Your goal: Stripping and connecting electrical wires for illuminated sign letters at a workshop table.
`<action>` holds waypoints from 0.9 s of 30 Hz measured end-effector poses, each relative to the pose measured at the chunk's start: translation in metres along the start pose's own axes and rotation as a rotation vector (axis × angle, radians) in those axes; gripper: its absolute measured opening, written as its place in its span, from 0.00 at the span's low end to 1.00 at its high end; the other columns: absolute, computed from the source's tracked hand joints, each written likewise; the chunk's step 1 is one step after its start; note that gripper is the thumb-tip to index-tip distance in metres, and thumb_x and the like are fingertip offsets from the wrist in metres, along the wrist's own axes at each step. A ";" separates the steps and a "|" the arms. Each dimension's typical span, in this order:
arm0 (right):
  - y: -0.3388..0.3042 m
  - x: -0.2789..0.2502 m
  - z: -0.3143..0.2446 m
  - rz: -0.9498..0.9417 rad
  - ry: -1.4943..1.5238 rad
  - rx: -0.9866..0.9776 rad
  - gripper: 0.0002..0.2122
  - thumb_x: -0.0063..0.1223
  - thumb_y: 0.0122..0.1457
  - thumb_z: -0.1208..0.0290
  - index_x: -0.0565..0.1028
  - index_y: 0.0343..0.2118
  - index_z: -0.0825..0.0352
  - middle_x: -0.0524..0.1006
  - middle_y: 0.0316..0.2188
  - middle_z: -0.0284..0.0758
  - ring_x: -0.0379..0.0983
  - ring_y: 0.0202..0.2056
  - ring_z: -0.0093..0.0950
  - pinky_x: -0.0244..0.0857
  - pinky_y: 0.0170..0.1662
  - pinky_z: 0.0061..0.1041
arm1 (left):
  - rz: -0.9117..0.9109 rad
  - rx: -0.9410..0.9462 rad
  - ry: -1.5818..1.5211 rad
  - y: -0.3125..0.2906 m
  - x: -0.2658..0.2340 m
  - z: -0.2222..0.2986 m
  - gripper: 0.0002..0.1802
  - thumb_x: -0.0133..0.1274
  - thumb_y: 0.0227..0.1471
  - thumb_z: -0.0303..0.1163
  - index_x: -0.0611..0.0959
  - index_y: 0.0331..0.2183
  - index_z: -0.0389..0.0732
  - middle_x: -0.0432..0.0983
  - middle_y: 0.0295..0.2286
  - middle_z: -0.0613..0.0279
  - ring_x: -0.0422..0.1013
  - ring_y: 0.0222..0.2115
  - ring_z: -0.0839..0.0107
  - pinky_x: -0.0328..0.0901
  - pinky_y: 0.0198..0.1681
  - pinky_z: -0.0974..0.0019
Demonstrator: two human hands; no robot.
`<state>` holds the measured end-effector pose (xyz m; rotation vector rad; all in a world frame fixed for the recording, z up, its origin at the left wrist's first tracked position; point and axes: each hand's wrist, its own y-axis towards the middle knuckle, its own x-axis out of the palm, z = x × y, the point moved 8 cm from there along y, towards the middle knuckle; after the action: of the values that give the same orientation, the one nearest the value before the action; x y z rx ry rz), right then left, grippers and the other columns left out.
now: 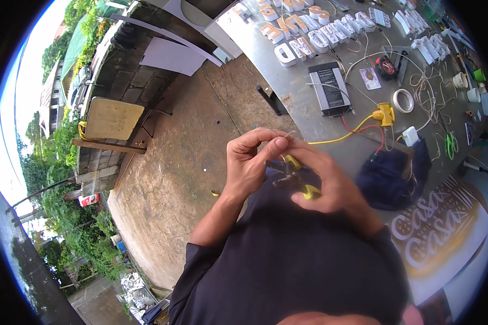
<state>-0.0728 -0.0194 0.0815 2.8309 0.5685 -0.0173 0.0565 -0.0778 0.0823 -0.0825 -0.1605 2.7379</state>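
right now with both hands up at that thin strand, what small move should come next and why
Perhaps let the left hand alone steady the thin strand, freeing the right hand to use the yellow-handled pliers: both hands meet at the strand, while the pliers sit in the right hand, lower in view.

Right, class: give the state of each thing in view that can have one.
Yellow-handled pliers, spread open, held in right hand
Left hand, closed in a pinch
Dark blue cloth, crumpled
White cable, loosely tangled
Power supply, lying flat, wired
Green-handled scissors, lying down, blades unclear
Block letters, laid out in rows
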 end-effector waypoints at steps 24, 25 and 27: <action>0.004 0.001 0.000 0.328 -0.458 0.207 0.26 0.71 0.43 0.72 0.71 0.46 0.72 0.75 0.36 0.42 0.72 0.37 0.41 0.68 0.39 0.34 | 0.267 0.359 -0.300 -0.041 -0.044 0.014 0.05 0.56 0.57 0.20 0.76 0.30 0.34 0.78 0.28 0.57 0.68 0.20 0.81 0.63 0.26 0.76; 0.006 0.001 -0.001 0.315 -0.438 0.184 0.26 0.71 0.43 0.72 0.71 0.46 0.72 0.75 0.36 0.42 0.72 0.36 0.41 0.67 0.38 0.34 | 0.267 0.313 -0.332 -0.043 -0.045 0.011 0.05 0.56 0.57 0.19 0.76 0.30 0.34 0.78 0.28 0.57 0.69 0.21 0.80 0.64 0.29 0.75; 0.010 0.002 -0.001 0.298 -0.413 0.162 0.26 0.71 0.43 0.72 0.71 0.46 0.72 0.74 0.36 0.42 0.72 0.35 0.40 0.67 0.38 0.34 | 0.273 0.264 -0.363 -0.045 -0.046 0.006 0.05 0.56 0.57 0.19 0.76 0.30 0.34 0.78 0.28 0.57 0.69 0.23 0.80 0.66 0.32 0.73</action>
<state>-0.0668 -0.0271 0.0845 2.9089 0.0568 -0.6002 0.1156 -0.0557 0.0951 0.5013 0.1241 2.9929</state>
